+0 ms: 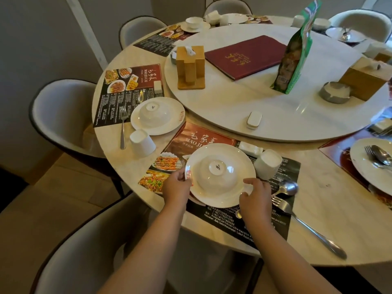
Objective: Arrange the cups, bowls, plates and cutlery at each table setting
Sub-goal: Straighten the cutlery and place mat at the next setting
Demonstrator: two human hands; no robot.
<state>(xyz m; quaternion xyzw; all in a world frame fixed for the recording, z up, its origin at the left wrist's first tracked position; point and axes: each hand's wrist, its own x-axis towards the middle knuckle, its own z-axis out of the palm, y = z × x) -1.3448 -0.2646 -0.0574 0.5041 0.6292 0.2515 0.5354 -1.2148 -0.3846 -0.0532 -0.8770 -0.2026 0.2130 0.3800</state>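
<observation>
A white plate (244,164) lies on the printed placemat (290,166) at the near setting, with a white bowl (217,174) upside down on it. My left hand (176,184) grips the plate's left rim. My right hand (255,197) holds its right front rim. An upturned white cup (267,164) stands just right of the plate. A spoon (287,188) and a fork (307,224) lie on the table to the right. A white chopstick rest (249,147) sits behind the plate.
The setting at left has a plate (167,124) with an inverted bowl, a cup (141,143) and a fork (123,128). The turntable (212,102) carries a red menu (246,56), a green bag (294,52), tissue holders and an ashtray. Another plate (364,164) holds cutlery at right. Chairs ring the table.
</observation>
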